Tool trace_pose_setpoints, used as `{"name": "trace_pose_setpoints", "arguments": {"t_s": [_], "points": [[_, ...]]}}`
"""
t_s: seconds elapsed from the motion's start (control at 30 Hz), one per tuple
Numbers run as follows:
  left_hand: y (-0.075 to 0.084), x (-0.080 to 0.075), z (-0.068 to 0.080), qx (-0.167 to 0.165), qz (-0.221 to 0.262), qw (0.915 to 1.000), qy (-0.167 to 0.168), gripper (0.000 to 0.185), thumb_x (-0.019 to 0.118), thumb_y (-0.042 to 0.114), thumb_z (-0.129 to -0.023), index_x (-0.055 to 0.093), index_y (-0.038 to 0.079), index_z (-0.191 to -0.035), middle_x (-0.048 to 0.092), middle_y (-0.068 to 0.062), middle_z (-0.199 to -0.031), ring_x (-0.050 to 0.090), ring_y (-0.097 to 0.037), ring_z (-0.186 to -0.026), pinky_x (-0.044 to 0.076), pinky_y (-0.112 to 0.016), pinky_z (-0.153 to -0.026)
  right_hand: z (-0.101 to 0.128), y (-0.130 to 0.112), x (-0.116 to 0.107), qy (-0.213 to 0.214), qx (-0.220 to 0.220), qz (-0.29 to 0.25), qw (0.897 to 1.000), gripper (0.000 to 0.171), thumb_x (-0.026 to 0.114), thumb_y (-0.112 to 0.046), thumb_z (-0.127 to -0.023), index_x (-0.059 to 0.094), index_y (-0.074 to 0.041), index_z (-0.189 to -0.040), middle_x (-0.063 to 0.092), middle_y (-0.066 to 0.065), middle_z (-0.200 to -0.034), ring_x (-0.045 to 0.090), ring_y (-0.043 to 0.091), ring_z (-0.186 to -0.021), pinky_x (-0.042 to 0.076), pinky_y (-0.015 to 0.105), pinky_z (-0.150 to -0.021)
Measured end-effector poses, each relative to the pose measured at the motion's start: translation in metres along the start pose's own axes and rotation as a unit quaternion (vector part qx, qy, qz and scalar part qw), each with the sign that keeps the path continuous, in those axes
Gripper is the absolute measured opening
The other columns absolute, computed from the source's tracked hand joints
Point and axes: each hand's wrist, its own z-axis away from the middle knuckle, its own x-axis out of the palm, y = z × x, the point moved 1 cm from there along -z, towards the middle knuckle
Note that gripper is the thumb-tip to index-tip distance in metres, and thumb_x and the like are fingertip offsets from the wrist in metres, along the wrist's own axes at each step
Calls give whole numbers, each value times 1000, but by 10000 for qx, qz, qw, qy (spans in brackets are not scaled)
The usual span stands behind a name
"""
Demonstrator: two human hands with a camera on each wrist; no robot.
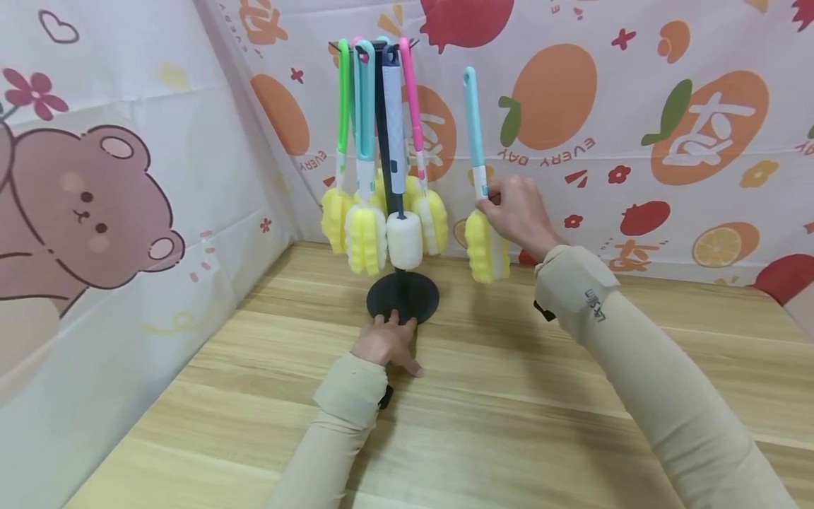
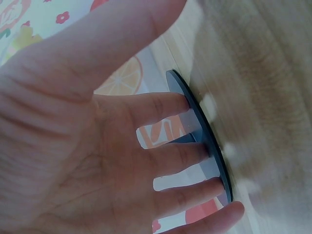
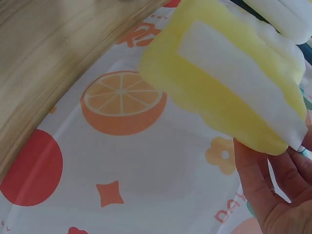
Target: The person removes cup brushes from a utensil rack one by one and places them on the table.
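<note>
My right hand (image 1: 520,212) pinches a bottle brush (image 1: 475,141) at its neck, between the turquoise handle and the yellow-and-white sponge head (image 3: 214,92). The brush hangs upright in the air, sponge down, to the right of a black stand. Several other sponge brushes hang from the top of that stand, among them a green-handled one (image 1: 343,106), a turquoise one (image 1: 365,106), a pink one (image 1: 412,99) and a pale one with a white sponge (image 1: 404,242). Spread on the front edge of the stand's round base (image 1: 381,297) are the fingertips of my left hand (image 1: 384,344), fingers extended.
The stand rises from a wood-grain table (image 1: 483,424). Close behind it hangs a white cloth with fruit prints (image 1: 553,99). Another printed cloth with a bear (image 1: 95,205) walls off the left side.
</note>
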Motion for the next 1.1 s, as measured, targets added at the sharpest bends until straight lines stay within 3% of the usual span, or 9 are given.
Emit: {"name": "trace_pose_setpoints", "arguments": {"t_s": [0.43,0.87,1.1], "points": [[0,0,-1,-10,-43,10000,57,95,84,48,-82,38,12,-158,27,-26,-161,30,-46,-142,36,-59,-107,8,3,-1,17,-192,-181,9997,20,63,-4,-96,76,8,-103,73,21,-93,61,28,-79,51,35,-71],[-3,-1,-2,53,-44,10000,68,93,83,46,-83,39,12,-157,28,-25,-161,31,-46,-142,38,-58,-106,16,9,2,-21,99,-371,9993,20,66,-7,-96,76,8,-105,73,20,-95,64,28,-86,53,38,-77],[-4,-3,-3,126,-20,9999,111,86,83,40,-85,43,13,-156,32,-25,-159,33,-45,-141,39,-59,-105,22,13,0,-218,368,-692,9967,23,66,-9,-98,74,9,-109,71,22,-97,60,26,-83,50,31,-72]]}}
